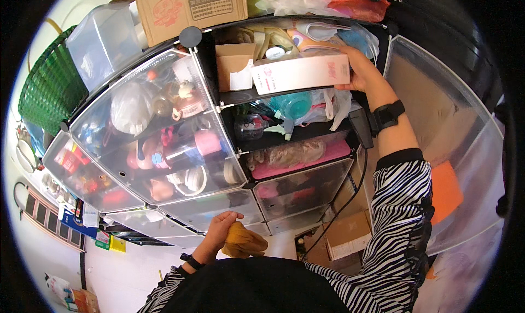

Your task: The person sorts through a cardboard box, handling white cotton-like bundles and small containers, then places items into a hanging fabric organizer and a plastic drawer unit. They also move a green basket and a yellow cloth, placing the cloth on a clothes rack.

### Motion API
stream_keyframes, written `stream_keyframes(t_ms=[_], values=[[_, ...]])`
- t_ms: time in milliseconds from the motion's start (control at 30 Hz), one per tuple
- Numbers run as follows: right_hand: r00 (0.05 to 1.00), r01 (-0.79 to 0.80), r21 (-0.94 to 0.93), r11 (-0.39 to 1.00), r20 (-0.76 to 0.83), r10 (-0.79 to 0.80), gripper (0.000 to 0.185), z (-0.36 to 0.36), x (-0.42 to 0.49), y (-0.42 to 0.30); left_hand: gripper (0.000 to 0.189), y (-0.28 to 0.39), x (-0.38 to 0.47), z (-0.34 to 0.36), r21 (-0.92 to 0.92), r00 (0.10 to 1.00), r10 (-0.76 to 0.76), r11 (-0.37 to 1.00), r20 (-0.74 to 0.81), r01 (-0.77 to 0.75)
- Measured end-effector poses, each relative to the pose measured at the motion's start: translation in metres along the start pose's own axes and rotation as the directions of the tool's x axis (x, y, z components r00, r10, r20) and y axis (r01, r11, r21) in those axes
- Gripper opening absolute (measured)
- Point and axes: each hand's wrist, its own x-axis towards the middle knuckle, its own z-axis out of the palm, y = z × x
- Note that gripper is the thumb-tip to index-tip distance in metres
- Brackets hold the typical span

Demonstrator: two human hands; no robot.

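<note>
My right hand (357, 70) grips the right end of a long pale pink-and-white carton (301, 73) at the front of the cabinet's top shelf. An opened cardboard box (234, 67) stands to the carton's left. Behind the carton lie a yellowish bag (279, 40), a round white lid (275, 52) and other packed items, partly hidden by it. Low in front of my body, my left hand (223, 230) holds a bunched mustard-yellow cloth (245, 241).
Below, a shelf holds a teal spray bottle (293, 104), a clear jar (249, 126) and plastic bags. A translucent door (443, 120) hangs open on the right. Closed translucent doors (164, 149) line the left. A large carton (190, 9) and a green basket (49, 81) sit on top.
</note>
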Motion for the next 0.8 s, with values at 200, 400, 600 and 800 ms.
stream_keyframes(t_ms=[200, 400, 600, 800], values=[[0.961, 0.199, -0.26, 0.945, -0.14, -0.241, 0.067, -0.003, -0.015, 0.013, 0.024, -0.006, -0.001, -0.007, 0.032, 1.0, 0.024, 0.999, -0.011, -0.024], [0.77, 0.342, -0.785, 0.516, -0.081, -0.633, 0.05, 0.002, -0.008, 0.034, 0.024, -0.011, -0.005, -0.009, 0.013, 1.0, -0.025, 1.0, -0.013, 0.025], [0.781, 0.301, -0.872, 0.387, -0.008, -0.624, 0.039, -0.002, 0.004, 0.041, 0.025, -0.015, 0.0, -0.007, 0.056, 0.999, -0.033, 0.998, -0.003, 0.033], [0.813, 0.072, -0.962, 0.262, -0.095, -0.574, 0.041, 0.011, -0.001, 0.038, 0.027, -0.018, -0.001, -0.008, 0.142, 1.0, -0.004, 0.99, -0.025, 0.008]])
